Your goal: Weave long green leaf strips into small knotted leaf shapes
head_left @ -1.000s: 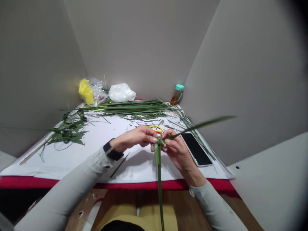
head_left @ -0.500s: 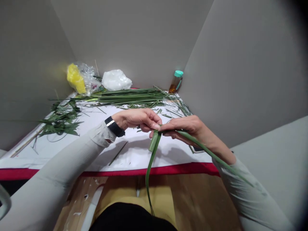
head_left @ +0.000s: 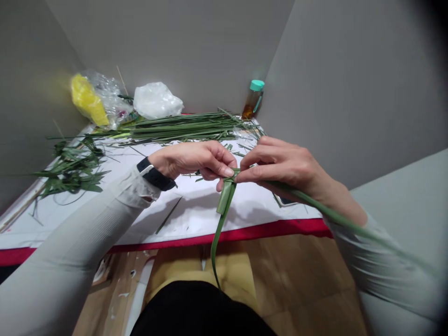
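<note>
Just above the table's front edge, my left hand (head_left: 213,161) pinches a folded green leaf strip (head_left: 226,196) between thumb and fingers. One end of the strip hangs down in a curve past the red table edge. My right hand (head_left: 280,163) is beside it, thumb and index finger closed on the same leaf at the fold. A long green length runs from there under my right palm and along my right forearm. The fingertips of both hands almost meet at the fold.
Long green leaves (head_left: 182,127) lie across the back of the white table (head_left: 196,224). A knotted leaf bundle (head_left: 75,165) is at left. Behind stand a yellow bag (head_left: 89,100), a white plastic bag (head_left: 157,100) and a bottle (head_left: 252,100). A dark-screened object's corner (head_left: 285,200) shows near my right wrist.
My right hand's fingers have lifted and arched, with the wrist further right. The long leaf length has shifted out along my right forearm. The whole view has shifted slightly.
</note>
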`<state>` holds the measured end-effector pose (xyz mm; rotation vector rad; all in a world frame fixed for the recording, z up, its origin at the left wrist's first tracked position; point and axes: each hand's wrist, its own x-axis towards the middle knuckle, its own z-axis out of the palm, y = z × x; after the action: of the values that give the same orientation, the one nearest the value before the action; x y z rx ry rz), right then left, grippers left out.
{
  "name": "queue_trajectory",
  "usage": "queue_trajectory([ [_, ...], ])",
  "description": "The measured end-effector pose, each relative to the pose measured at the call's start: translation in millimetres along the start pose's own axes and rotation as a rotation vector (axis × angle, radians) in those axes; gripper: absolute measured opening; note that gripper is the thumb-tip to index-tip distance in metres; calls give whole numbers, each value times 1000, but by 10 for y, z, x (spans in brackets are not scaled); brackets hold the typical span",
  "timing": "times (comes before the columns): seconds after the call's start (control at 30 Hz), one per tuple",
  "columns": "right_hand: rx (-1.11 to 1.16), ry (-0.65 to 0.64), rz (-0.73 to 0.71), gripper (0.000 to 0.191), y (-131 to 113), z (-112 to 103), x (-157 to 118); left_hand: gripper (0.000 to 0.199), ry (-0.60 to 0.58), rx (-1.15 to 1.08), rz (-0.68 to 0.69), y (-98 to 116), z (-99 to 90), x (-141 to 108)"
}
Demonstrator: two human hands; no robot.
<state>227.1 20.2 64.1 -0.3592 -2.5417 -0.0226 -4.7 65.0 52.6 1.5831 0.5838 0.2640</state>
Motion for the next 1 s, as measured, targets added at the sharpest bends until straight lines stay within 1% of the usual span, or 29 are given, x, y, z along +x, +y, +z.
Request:
queue_trajectory([
  [0.07,-35,-20,-27,26,15,-32,2,19,14,19,-6,28,16,-5],
  [0.13,-29,-70,3,28,25,-69,11,20,22,35,-15,51,30,-2],
  [0.23,51,-140,41,25,50,-106,39,24,42,73,5,78,49,13],
  [0.33,164,-171,71,23,94,-113,58,22,75,142,48,94,71,32],
  [0.47,186,-182,174,23,141,-83,32,18,111,177,66,71,90,78],
  [0.57,115,-128,237,18,182,-31,-2,16,136,174,68,18,84,123],
  [0.63,74,-123,198,16,220,1,-15,16,143,177,66,-17,75,148],
  [0.7,66,-175,142,18,259,23,-16,15,138,183,63,-41,68,163],
  [0.77,54,-228,74,25,288,35,-8,16,129,186,65,-53,63,168],
  [0.87,13,-265,-11,31,300,49,10,19,103,183,73,-63,47,169],
  [1.0,-72,-302,-94,31,273,68,30,13,49,166,67,-105,-15,181],
])
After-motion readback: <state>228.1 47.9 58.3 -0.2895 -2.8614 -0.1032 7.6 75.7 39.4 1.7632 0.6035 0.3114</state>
